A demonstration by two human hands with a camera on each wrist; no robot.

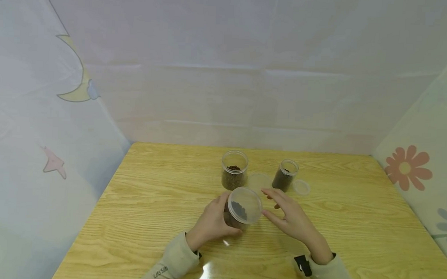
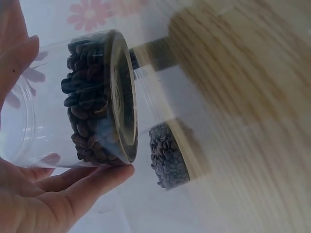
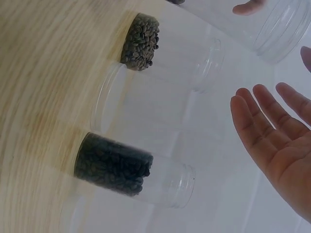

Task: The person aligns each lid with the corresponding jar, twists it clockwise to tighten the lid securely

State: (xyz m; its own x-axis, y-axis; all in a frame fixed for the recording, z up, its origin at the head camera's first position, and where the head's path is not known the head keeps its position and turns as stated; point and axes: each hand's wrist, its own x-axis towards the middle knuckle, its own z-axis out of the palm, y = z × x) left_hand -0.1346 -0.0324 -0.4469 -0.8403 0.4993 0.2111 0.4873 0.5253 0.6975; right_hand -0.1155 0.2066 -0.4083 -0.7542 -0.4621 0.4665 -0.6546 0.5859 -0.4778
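A left hand grips a tilted jar over the wooden table.
Its fingers and thumb curl round the jar's side, dark beans inside; just behind stands a wide jar of beans, then a flat pale lid, a slimmer jar, the right hand, fingers loosely spread near the gripped jar's rim, and a smaller lid.

The wooden table bears two jars and two lids.
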